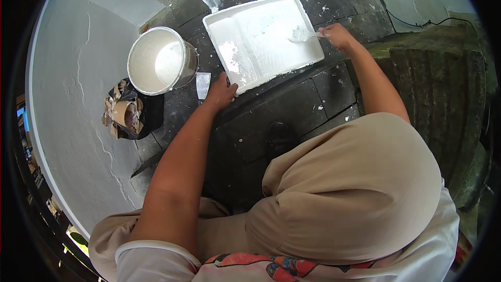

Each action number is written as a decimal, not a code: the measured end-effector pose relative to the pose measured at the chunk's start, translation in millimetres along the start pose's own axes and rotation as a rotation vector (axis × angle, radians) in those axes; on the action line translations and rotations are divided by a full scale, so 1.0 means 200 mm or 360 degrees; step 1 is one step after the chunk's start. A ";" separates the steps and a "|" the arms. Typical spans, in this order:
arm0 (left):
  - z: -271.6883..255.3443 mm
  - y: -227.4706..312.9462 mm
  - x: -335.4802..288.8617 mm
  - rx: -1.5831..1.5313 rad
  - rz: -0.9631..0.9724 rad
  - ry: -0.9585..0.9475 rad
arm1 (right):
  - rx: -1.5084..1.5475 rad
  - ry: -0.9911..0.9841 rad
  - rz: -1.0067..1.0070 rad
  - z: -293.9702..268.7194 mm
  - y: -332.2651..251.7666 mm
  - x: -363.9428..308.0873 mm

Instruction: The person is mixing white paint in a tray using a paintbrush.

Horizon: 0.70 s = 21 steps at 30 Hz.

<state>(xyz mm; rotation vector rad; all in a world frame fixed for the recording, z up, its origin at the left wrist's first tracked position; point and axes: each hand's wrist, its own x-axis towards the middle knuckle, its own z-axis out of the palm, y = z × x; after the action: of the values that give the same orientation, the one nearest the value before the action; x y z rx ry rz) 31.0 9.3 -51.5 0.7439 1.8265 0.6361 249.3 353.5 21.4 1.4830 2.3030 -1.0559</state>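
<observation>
A white paint tray (245, 70) lies on the dark stone tiles, wet white paint spread across much of it. My left hand (222, 93) is closed on its near left corner. Over the tray's right side, my right hand (338, 36) grips the handle of a paintbrush (301, 34). The brush's white, paint-coated head rests in the paint, and its bristles are hard to make out against it. Left of the tray stands a round bucket (190, 65), its inside coated with white.
A black plastic bag (124, 84) with torn brown paper sits below the bucket. A small white flat piece (203, 84) lies by my left hand. A cracked grey wall (78, 89) borders the left; mossy stone steps (433, 89) rise at right. A dark cable (402, 21) runs behind.
</observation>
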 end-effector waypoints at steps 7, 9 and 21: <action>0.01 0.02 -0.02 0.0000 0.0005 0.0025 | -0.0340 -0.0054 -0.0199 0.15 -0.31 0.07; 0.01 -0.07 0.01 -0.0028 -0.0001 0.0038 | -0.0370 -0.0079 -0.0253 0.20 -0.43 0.07; 0.02 -0.07 0.01 -0.0090 0.0026 0.0022 | -0.0038 -0.0156 -0.0202 0.16 -0.41 -0.05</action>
<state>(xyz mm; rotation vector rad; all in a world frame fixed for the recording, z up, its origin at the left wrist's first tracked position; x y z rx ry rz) 30.6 1.6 -64.8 0.7191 1.8093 0.7023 176.8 305.1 41.4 1.2615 2.3581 -1.1035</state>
